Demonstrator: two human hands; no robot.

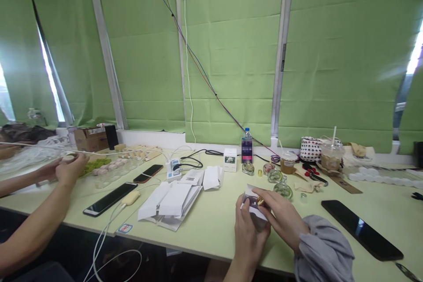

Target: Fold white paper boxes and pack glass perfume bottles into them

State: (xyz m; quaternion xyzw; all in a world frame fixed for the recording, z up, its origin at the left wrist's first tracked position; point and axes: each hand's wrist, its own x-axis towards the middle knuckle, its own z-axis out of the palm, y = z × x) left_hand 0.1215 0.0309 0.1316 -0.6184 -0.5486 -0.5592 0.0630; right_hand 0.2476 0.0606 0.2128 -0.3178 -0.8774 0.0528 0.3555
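My left hand (247,234) is wrapped round a small white paper box (257,219), tilted above the front of the table. At the box's open top, the fingers of my right hand (284,217) pinch a gold cap (260,202). Dark, shiny glass shows beside that cap inside the box, apparently a small bottle, mostly hidden. Just behind my hands stand small round glass bottles: a clear-green one (283,188), another greenish one (275,176) and one with pink contents (269,168). A loose gold cap (260,172) lies near them.
Flattened white boxes (178,198) lie left of my hands, by an upright white box (230,160). A water bottle (246,146) and drink cups (331,157) stand behind. A black phone (361,229) lies right. At far left, a co-worker's hands (70,166) hold something pale.
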